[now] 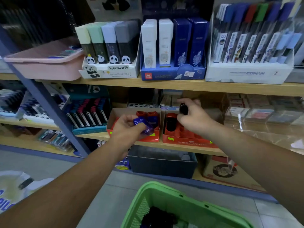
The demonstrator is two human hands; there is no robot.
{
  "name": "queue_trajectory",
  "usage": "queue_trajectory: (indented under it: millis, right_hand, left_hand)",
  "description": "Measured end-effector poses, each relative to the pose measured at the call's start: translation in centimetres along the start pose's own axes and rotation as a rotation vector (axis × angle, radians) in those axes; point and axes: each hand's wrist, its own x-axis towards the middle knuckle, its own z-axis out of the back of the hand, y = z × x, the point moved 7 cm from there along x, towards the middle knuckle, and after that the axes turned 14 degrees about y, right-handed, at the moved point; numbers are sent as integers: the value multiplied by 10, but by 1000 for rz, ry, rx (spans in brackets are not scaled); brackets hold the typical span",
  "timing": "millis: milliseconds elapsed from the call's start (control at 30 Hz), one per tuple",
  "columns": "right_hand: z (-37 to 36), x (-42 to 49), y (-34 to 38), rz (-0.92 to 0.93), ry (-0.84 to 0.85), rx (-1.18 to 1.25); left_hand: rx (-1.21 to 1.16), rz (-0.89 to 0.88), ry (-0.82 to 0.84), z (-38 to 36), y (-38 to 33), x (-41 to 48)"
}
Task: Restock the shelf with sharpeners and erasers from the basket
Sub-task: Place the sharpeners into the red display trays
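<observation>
Pinches a blue sharpener in the curled fingers of the left hand, just over the left red display box on the shelf. Clamps a black sharpener between fingers and thumb of the right hand, above the right red box. Looks small, light, hard and smooth, probably a little slippery; best gripped across the broad sides and set upright into a free slot. Shows more dark pieces in the green basket below, well apart from the shelf.

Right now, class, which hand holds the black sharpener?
The right hand, pinching the black sharpener near the right red box; the left hand grips a blue sharpener.
</observation>
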Motion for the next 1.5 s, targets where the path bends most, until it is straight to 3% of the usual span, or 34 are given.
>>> queue_trajectory:
  millis: [67,133,333,533,667,867,1033,1100,1200,1333,1400,1500]
  right_hand:
    - [-23,2,10,34,90,231]
    - [-33,3,14,63,76,431]
    - [-45,22,7,58,-71,681]
    - [-65,45,11,61,-40,779]
    - [-63,54,20,87,-84,604]
    - [-71,74,48,75,-52,571]
    - [-82,80,60,35,-9,715]
    - [-85,77,62,68,-1,690]
    - [-93,72,71,142,56,613]
    - [-96,72,79,192,86,531]
    - [-84,72,75,224,-24,334]
    - [-60,64,63,225,-127,-200]
  left_hand:
    - [191,-75,-118,26,-17,3]
    - [400,-140,-146,44,-31,6]
    - [637,-141,-31,67,-25,35]
    - [869,-151,109,72,-20,66]
    - [950,-147,145,82,-16,74]
    - [871,-143,170,77,-4,72]
    - [904,-186,155,78,-9,63]
    - [807,-275,106,77,-19,59]
    - [566,-298,157,69,-34,52]
    - [608,-318,231,65,-50,44]
    - [653,-292,209,70,-50,41]
    - [620,-247,232,65,-38,40]
